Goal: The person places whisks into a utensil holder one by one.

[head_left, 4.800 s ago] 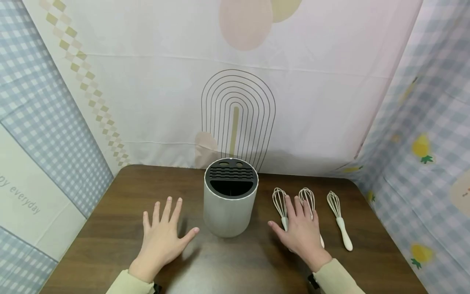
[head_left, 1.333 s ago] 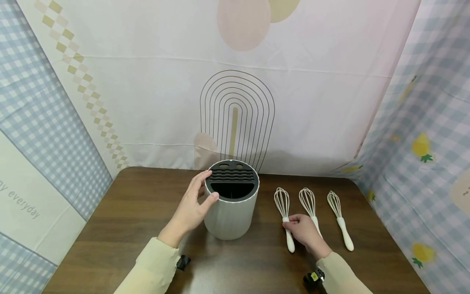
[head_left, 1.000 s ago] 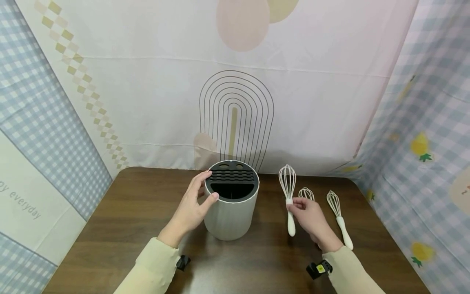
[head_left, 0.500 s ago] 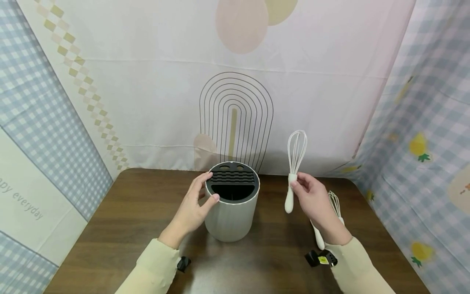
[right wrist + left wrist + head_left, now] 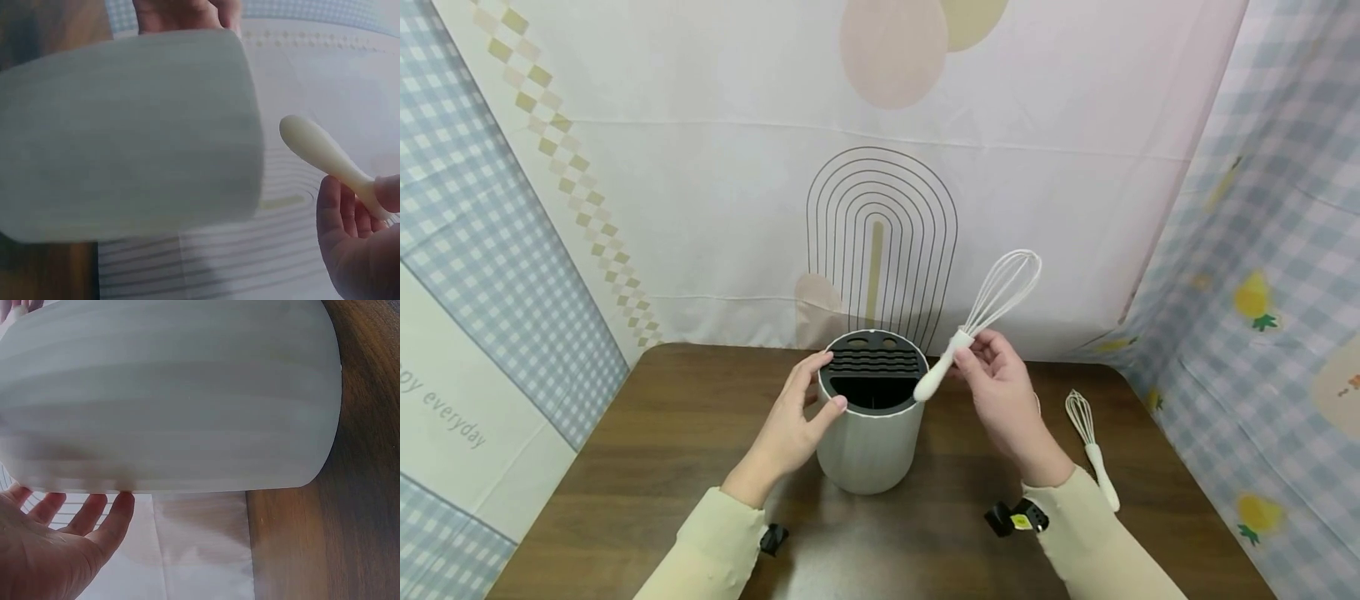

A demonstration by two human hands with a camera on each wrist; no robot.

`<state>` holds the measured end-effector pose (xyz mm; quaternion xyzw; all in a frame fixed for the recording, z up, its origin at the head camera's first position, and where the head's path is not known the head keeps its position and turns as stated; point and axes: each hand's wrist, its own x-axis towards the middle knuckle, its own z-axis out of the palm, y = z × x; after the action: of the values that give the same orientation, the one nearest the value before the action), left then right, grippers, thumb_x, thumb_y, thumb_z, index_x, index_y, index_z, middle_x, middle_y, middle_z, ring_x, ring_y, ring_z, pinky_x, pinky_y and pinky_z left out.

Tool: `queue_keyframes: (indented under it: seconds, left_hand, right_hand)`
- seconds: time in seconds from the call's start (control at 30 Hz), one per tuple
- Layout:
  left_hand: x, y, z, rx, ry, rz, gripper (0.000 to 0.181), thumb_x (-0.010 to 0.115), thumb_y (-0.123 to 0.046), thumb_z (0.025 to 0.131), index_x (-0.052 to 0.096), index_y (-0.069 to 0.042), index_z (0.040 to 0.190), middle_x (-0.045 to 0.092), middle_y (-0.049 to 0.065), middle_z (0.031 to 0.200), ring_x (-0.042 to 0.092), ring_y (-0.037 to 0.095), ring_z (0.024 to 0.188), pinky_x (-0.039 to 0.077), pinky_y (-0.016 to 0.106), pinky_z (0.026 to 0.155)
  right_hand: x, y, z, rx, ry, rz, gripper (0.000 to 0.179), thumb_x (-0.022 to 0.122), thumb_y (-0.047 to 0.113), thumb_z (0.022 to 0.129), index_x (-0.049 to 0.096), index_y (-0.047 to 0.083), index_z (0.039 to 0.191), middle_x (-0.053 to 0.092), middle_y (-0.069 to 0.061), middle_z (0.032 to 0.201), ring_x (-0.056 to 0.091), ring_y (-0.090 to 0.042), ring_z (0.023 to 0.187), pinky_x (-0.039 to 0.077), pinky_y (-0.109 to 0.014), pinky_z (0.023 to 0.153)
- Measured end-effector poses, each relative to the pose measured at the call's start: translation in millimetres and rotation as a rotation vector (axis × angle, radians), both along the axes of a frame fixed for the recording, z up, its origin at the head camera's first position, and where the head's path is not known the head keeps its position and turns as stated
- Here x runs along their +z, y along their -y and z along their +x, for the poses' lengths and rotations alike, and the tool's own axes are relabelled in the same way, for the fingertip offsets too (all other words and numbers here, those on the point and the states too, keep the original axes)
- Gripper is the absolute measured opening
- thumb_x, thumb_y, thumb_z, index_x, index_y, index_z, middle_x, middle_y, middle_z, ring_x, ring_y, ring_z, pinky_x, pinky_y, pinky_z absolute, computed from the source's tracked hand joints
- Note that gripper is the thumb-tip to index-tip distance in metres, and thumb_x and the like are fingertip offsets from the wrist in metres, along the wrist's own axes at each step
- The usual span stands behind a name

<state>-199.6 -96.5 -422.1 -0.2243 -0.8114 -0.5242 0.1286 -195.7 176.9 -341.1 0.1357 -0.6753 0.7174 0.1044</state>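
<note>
In the head view a pale utensil holder [image 5: 867,454] with a black slotted lid [image 5: 874,360] stands upright on the table. My left hand [image 5: 784,429] holds its left side, thumb at the front rim and fingers farther back; the left wrist view shows the fingertips against its wall [image 5: 187,406]. My right hand [image 5: 1003,400] pinches a white whisk [image 5: 942,368] near the top of its handle. The whisk tilts, wires up and to the right, its handle end by the lid's right edge. In the right wrist view the handle [image 5: 319,147] is apart from the holder.
Another whisk [image 5: 1094,454] lies on the wooden table [image 5: 685,392] at the right. One more whisk is almost wholly hidden behind my right hand and forearm. A printed cloth [image 5: 730,208] hangs behind the table, with checked cloth [image 5: 1285,208] at the sides.
My left hand has come from the table to the holder. My right hand has gripped the leftmost whisk, lifted it, carried it left to the holder and tilted its handle toward the lid.
</note>
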Motion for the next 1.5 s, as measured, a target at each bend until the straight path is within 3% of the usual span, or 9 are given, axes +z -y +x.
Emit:
queue_keyframes:
  seconds: [0.2,0.37,0.53,0.8,1.07,1.3,1.5]
  left_hand:
    - [0.6,-1.0,0.2,0.001,-0.012,0.009,0.061,0.063,-0.029,0.094,0.035,-0.018,0.148,0.032,-0.001,0.150,0.042,0.023,0.126,0.044,0.050,0.098]
    - [2.4,-2.3,1.0,-0.006,-0.014,0.020,0.062,0.064,-0.029,0.094,0.035,-0.018,0.147,0.033,-0.001,0.149,0.043,0.023,0.124,0.045,0.050,0.097]
    - [1.5,-3.9,1.0,-0.003,-0.017,0.020,0.061,0.065,-0.025,0.093,0.036,-0.016,0.147,0.034,0.001,0.149,0.044,0.024,0.124,0.045,0.051,0.097]
    - [1.4,-6.3,0.1,-0.013,-0.011,0.044,0.061,0.064,-0.013,0.092,0.036,-0.004,0.145,0.033,0.016,0.148,0.043,0.037,0.123,0.042,0.059,0.095]
    - [0.8,-4.4,0.9,0.004,-0.016,0.014,0.061,0.065,-0.025,0.093,0.036,-0.016,0.146,0.034,0.000,0.149,0.044,0.024,0.124,0.045,0.050,0.097]
    - [0.7,-3.9,0.6,-0.002,-0.030,0.012,0.061,0.064,-0.028,0.094,0.035,-0.017,0.147,0.033,-0.001,0.149,0.044,0.024,0.123,0.045,0.051,0.096]
    - [0.1,-4.7,0.3,-0.002,-0.035,0.009,0.061,0.063,-0.027,0.094,0.035,-0.016,0.147,0.033,0.000,0.149,0.044,0.024,0.123,0.045,0.051,0.097]
  right_hand:
    - [-4.2,23,-3.7,0.058,0.011,-0.091,0.030,0.054,-0.004,0.096,0.041,-0.009,0.122,0.054,-0.018,0.112,0.060,-0.021,0.099,0.053,-0.039,0.086]
    - [-7.0,34,-4.3,0.067,0.025,-0.104,0.034,0.055,-0.008,0.093,0.039,-0.010,0.123,0.052,-0.020,0.111,0.060,-0.022,0.097,0.055,-0.036,0.083]
    - [-9.9,42,-5.1,0.052,0.006,-0.022,0.035,0.059,-0.006,0.092,0.041,-0.007,0.122,0.053,-0.019,0.108,0.061,-0.023,0.094,0.056,-0.036,0.081]
    - [-10.6,47,-5.1,0.007,-0.009,0.158,0.036,0.066,-0.001,0.089,0.048,-0.003,0.120,0.060,-0.018,0.107,0.063,-0.027,0.096,0.055,-0.027,0.079]
    - [11.2,54,9.3,0.009,-0.019,0.250,0.037,0.064,-0.006,0.088,0.046,-0.011,0.120,0.060,-0.021,0.106,0.063,-0.035,0.096,0.053,-0.021,0.077]
    - [-11.4,51,-6.1,0.026,-0.042,0.251,0.040,0.069,0.003,0.088,0.048,-0.002,0.122,0.060,-0.016,0.111,0.065,-0.025,0.095,0.055,-0.026,0.079]
    - [-13.7,51,-6.8,0.022,-0.085,0.335,0.042,0.072,0.013,0.088,0.049,0.005,0.121,0.061,-0.010,0.107,0.065,-0.019,0.093,0.056,-0.029,0.076]
